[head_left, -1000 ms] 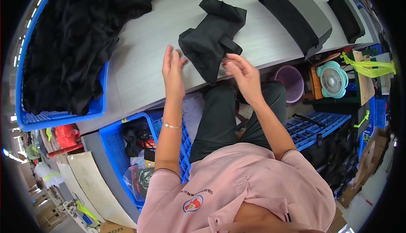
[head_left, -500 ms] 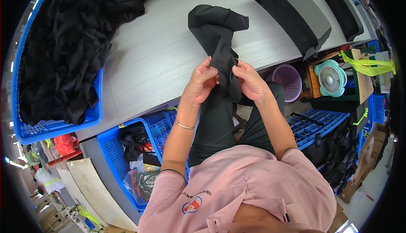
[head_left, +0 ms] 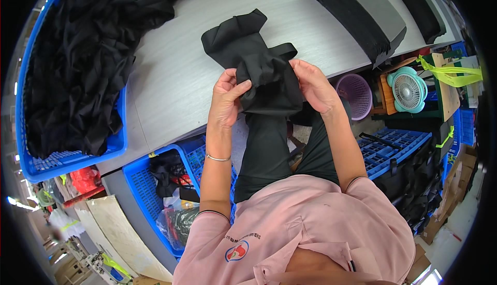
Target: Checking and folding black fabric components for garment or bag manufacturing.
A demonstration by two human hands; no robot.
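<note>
The left hand [head_left: 225, 99] pinches the left side of a soft black fabric piece [head_left: 264, 86], with the thumb on top of the cloth. The right hand [head_left: 315, 86] pinches its right side, close to a narrow black strap loop [head_left: 288, 49]; so each grip is closed on the fabric. The far part of this piece lies on the smooth light-grey surface [head_left: 171, 78], and its near part reaches over the front edge, above the dark trousers [head_left: 264, 150].
</note>
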